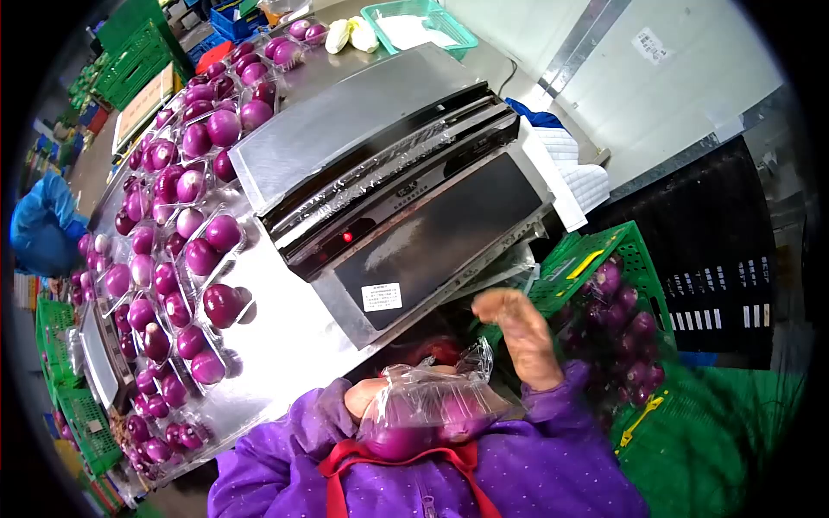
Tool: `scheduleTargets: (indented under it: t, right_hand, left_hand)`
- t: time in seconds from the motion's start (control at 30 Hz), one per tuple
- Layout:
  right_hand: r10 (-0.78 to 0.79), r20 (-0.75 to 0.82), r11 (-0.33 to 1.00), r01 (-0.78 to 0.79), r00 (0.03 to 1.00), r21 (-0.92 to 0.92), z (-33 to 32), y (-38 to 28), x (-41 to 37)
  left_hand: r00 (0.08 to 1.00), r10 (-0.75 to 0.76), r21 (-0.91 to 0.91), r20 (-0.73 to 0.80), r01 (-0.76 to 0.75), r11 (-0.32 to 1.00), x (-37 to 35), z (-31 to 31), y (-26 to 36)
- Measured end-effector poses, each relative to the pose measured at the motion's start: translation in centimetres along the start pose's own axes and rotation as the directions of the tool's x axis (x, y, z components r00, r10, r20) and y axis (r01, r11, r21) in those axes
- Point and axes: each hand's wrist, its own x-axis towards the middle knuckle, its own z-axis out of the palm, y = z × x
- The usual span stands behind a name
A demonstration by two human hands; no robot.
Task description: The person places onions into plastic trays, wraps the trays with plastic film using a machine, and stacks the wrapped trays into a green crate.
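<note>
Close against the purple jacket, my left hand [367, 397] is closed round a pack of red onions [432, 419] covered in clear film. Most of its fingers are hidden behind the pack. To the right of the pack, my right hand [518, 332] is raised and empty, a bit blurred, with its fingers extended toward the wrapping machine [449, 233]. Loose clear film stands up from the pack's right end. A small red light shows on the machine's front.
Many wrapped packs of red onions [203, 256] cover the left of the steel table [268, 354]. A green crate [648, 259] with red onions stands at the right. A teal basket [462, 36] and pale vegetables [351, 35] lie at the back. Blue plastic [43, 224] is far left.
</note>
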Motion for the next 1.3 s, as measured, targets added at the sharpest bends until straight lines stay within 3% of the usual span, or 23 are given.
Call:
scheduleTargets:
  t: [0.03, 0.07, 0.13, 0.17, 0.23, 0.3, 0.33, 0.37, 0.4, 0.47, 0.5, 0.53, 0.57, 0.63, 0.7, 0.77, 0.83, 0.93, 1.03, 1.07, 1.2, 1.23, 1.3]
  right_hand:
    - [-0.161, 0.138, 0.987, 0.163, 0.977, 0.002, 2.4, -3.6, 0.6]
    - [-0.115, 0.417, 0.983, 0.165, 0.902, -0.084, 3.7, -3.8, 0.7]
    - [0.008, 0.862, 0.936, 0.299, 0.506, -0.184, 6.4, -4.5, 1.0]
    - [0.005, 0.847, 0.887, 0.388, 0.532, -0.249, 6.3, -3.9, -0.3]
    - [0.178, 0.769, 0.924, 0.164, 0.614, -0.345, 2.7, -2.7, -1.9]
    - [0.232, 0.681, 0.963, -0.063, 0.694, -0.264, -1.7, -1.1, -4.8]
    - [0.256, 0.598, 0.956, -0.289, 0.76, -0.041, -3.1, -0.4, -6.9]
    - [0.158, 0.508, 0.874, -0.359, 0.847, 0.327, -3.6, 0.5, -9.0]
    - [0.094, 0.334, 0.937, -0.196, 0.938, 0.288, -4.3, 4.4, -11.2]
    - [0.036, 0.02, 0.944, -0.04, 0.999, 0.326, -4.7, 8.5, -14.0]
    - [0.089, -0.108, 0.897, -0.033, 0.99, 0.44, -4.2, 8.7, -15.1]
    - [0.149, -0.22, 0.839, -0.006, 0.964, 0.544, -4.4, 8.7, -15.7]
    - [0.165, -0.229, 0.801, 0.005, 0.959, 0.599, -5.6, 8.3, -16.0]
    - [0.2, -0.233, 0.714, 0.021, 0.952, 0.7, -10.0, 6.4, -16.2]
    - [-0.053, -0.425, 0.884, 0.24, 0.903, 0.401, -15.2, 2.8, -16.0]
    - [0.018, -0.563, 0.941, 0.177, 0.826, 0.29, -20.4, 0.3, -16.7]
    - [0.016, -0.667, 0.991, 0.078, 0.745, 0.11, -25.8, 0.3, -17.1]
    - [-0.063, -0.569, 0.991, -0.016, 0.82, -0.133, -30.4, 1.7, -14.3]
    - [0.083, -0.505, 0.972, -0.182, 0.859, -0.151, -32.9, 4.8, -9.5]
    - [0.066, -0.464, 0.981, -0.144, 0.884, -0.134, -33.1, 5.4, -8.1]
    - [0.083, -0.385, 0.958, -0.18, 0.919, -0.223, -34.1, 5.0, -5.1]
    - [0.067, -0.365, 0.956, -0.165, 0.929, -0.244, -34.4, 5.0, -4.8]
    - [0.055, -0.378, 0.955, -0.16, 0.924, -0.251, -34.8, 5.0, -5.1]
  left_hand:
    - [1.0, -0.002, -0.031, -0.015, 0.002, 1.0, -0.1, -0.4, -0.5]
    - [0.999, 0.002, -0.055, -0.036, -0.004, 0.998, 0.0, -0.6, -0.9]
    - [0.995, 0.026, -0.085, -0.101, -0.035, 0.996, 0.2, -0.9, -1.5]
    - [0.989, 0.041, -0.096, -0.139, -0.055, 0.994, 0.3, -0.9, -1.6]
    - [0.971, 0.078, -0.087, -0.226, -0.1, 0.991, 1.0, -0.8, -1.8]
    - [0.946, 0.134, 0.034, -0.296, -0.13, 0.991, 2.1, -0.7, -2.0]
    - [0.937, 0.198, 0.278, -0.289, -0.116, 0.954, 3.1, 0.0, -2.1]
    - [0.923, 0.261, 0.52, -0.281, -0.082, 0.85, 4.0, 0.7, -2.2]
    - [0.907, 0.323, 0.712, -0.272, -0.037, 0.701, 4.9, 1.4, -2.3]
    - [0.857, 0.466, 0.544, -0.219, -0.29, 0.788, 6.0, 1.4, -4.1]
    - [0.902, 0.381, 0.515, -0.203, -0.232, 0.825, 6.8, 1.3, -4.4]
    - [0.927, 0.355, 0.644, -0.125, -0.196, 0.74, 8.2, 2.0, -4.6]
    - [0.947, 0.316, 0.758, -0.046, -0.173, 0.629, 10.0, 2.9, -4.3]
    - [0.983, 0.126, 0.897, -0.135, 0.067, 0.437, 14.3, 4.5, -2.7]
    - [0.986, 0.165, 0.869, -0.021, -0.063, 0.49, 19.3, 5.1, -3.4]
    - [0.929, 0.334, 0.841, -0.16, -0.049, 0.539, 22.0, 3.8, -3.6]
    - [0.907, 0.406, 0.852, -0.108, -0.126, 0.508, 23.3, 3.5, -3.1]
    - [0.864, 0.47, 0.795, -0.182, -0.153, 0.588, 23.3, 3.4, -3.0]
    - [0.837, 0.503, 0.825, -0.215, -0.119, 0.552, 22.7, 2.7, -3.4]
    - [0.833, 0.508, 0.828, -0.218, -0.117, 0.548, 22.6, 2.4, -3.7]
    - [0.898, 0.408, 0.956, -0.164, 0.043, 0.289, 23.2, 4.0, -4.9]
    - [0.905, 0.348, 0.941, -0.243, 0.133, 0.311, 23.7, 5.3, -5.3]
    - [0.952, 0.301, 0.999, -0.046, 0.042, 0.02, 24.9, 3.9, -5.8]
